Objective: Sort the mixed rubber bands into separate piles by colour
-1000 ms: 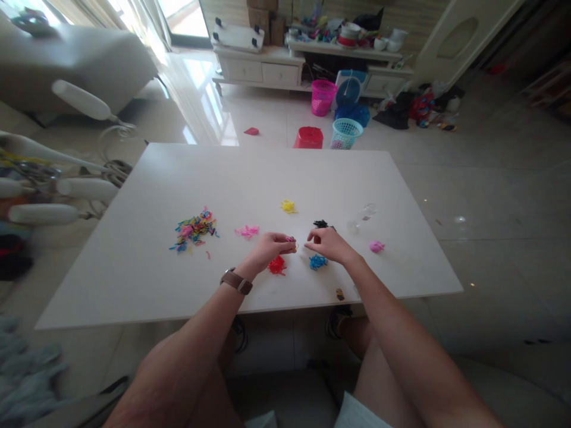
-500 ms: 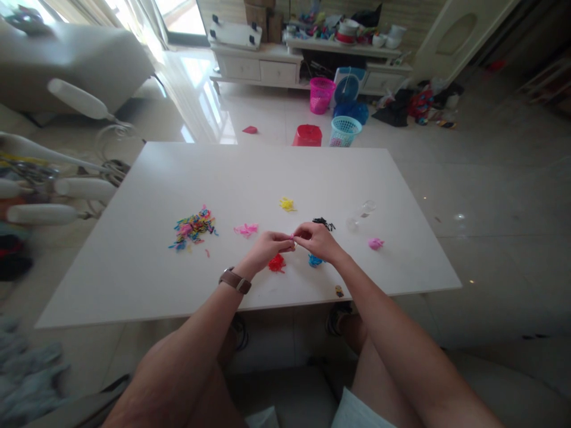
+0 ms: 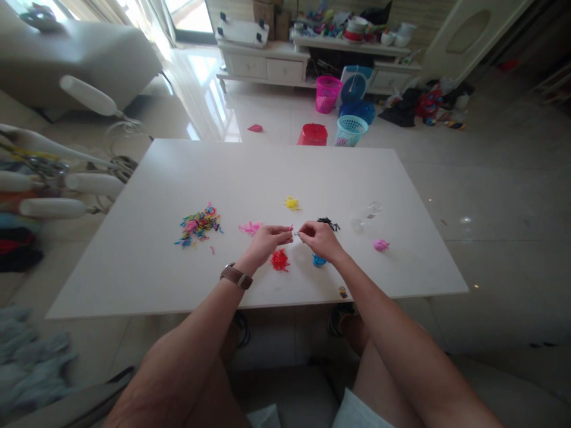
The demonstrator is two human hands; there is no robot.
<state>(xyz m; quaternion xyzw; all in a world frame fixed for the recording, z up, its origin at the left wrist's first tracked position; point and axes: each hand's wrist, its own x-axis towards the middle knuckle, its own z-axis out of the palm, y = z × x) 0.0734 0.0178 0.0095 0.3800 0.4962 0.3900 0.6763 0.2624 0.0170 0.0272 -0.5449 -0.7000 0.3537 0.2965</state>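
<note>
Above the middle of the white table [image 3: 250, 172], my left hand [image 3: 267, 241] pinches a small pink piece [image 3: 291, 227] between thumb and fingers. My right hand [image 3: 319, 238] is closed beside it, its fingertips on a tiny pale, thin piece [image 3: 296, 233] whose kind I cannot make out. Around the hands lie small heaps of short, strip-like pieces: pink [image 3: 250, 228], yellow [image 3: 292, 204], red [image 3: 280, 260], black [image 3: 329, 223] and blue [image 3: 319, 260]. My right hand and forearm partly cover the black and blue heaps.
A larger mixed-colour heap [image 3: 199, 224] lies on the left. To the right are a clear container [image 3: 366, 217] and a pink bundle [image 3: 381, 245]. A small yellow figure [image 3: 343, 292] sits by the near edge. Beyond the table stand a red stool [image 3: 313, 134] and baskets [image 3: 351, 129].
My hands have drawn slightly apart, and a thin pale piece now shows between the fingertips. The whole view has shifted a little; the heaps look unchanged.
</note>
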